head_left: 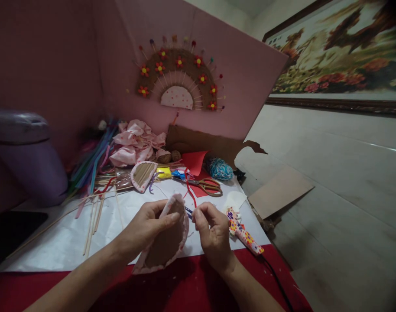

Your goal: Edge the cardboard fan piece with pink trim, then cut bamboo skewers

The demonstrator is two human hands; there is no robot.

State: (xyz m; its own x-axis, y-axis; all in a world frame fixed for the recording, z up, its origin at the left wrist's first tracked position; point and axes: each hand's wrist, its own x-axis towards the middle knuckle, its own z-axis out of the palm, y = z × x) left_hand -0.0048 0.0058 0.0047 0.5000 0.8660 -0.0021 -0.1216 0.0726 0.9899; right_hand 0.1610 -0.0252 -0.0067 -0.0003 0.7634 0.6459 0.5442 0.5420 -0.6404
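Note:
My left hand (157, 220) grips a half-round cardboard piece (167, 245) with its thumb on the brown face. Pink dotted fabric is folded over the rim of this piece. Just right of it, my right hand (214, 229) is closed, thumb and forefinger pinched. A fuzzy red strip (190, 193) runs down to those fingertips; whether they hold it or something else, I cannot tell. Behind the fingers lies a dark blue tool (188, 212), partly hidden. A flower-patterned glue gun (245, 234) with a black cord rests to the right of my right hand.
Scissors (209, 187), a blue yarn ball (220, 168), another fabric-edged cardboard piece (143, 175) and crumpled pink fabric (136, 141) lie behind. Wooden sticks (95, 216) and a purple tumbler (30, 164) are left. A flowered cardboard arch (178, 60) is on the pink panel.

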